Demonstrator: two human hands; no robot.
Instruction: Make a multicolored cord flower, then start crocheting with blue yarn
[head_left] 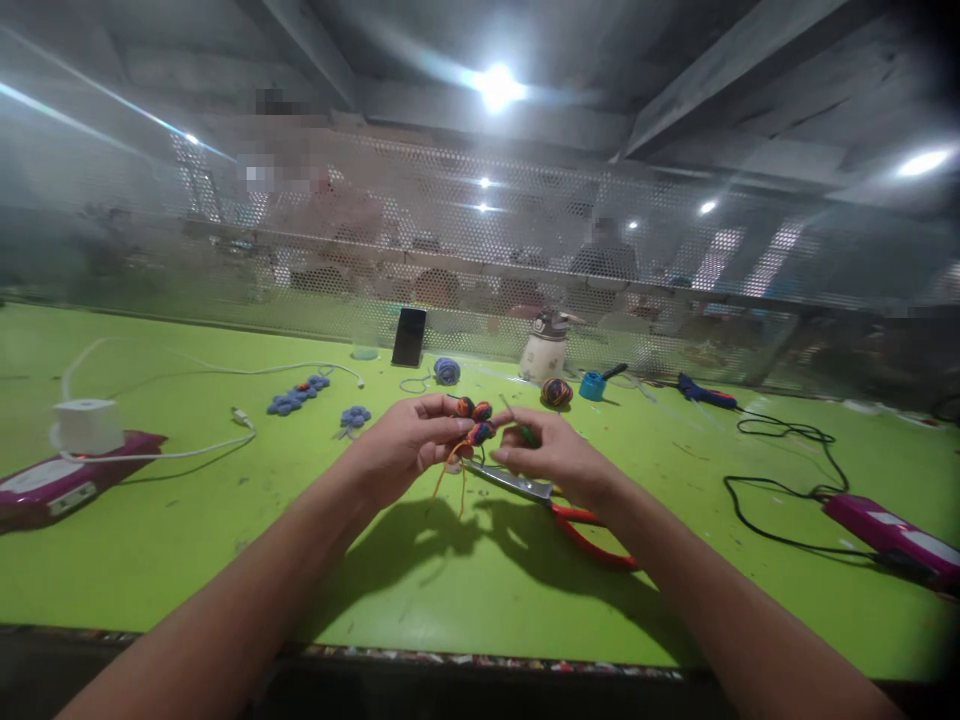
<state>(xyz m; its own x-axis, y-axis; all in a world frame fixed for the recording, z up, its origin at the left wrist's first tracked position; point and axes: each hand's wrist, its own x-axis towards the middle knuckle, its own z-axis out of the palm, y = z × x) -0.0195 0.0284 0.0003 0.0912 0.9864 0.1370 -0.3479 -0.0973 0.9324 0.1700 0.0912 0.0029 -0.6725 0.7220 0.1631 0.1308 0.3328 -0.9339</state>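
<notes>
My left hand (414,445) pinches a small multicoloured crochet piece (480,432) with puffy petals in orange, red and dark blue. Loose orange yarn ends (448,480) dangle below it. Close by on the right, my right hand (551,448) is closed around a crochet hook (528,435) with a green grip, its thin shaft pointing up and left. Scissors (525,486) with red handles lie on the table under my right hand, blades toward the left. Whether the hook is in the stitches I cannot tell.
Across the green table (247,570) are blue crochet flowers (298,396), a blue yarn ball (447,371), a multicoloured yarn ball (556,393), a phone (409,337), a pale jug (543,350), a blue pot (592,386), cabled power strips (892,535) and a perforated screen (480,240).
</notes>
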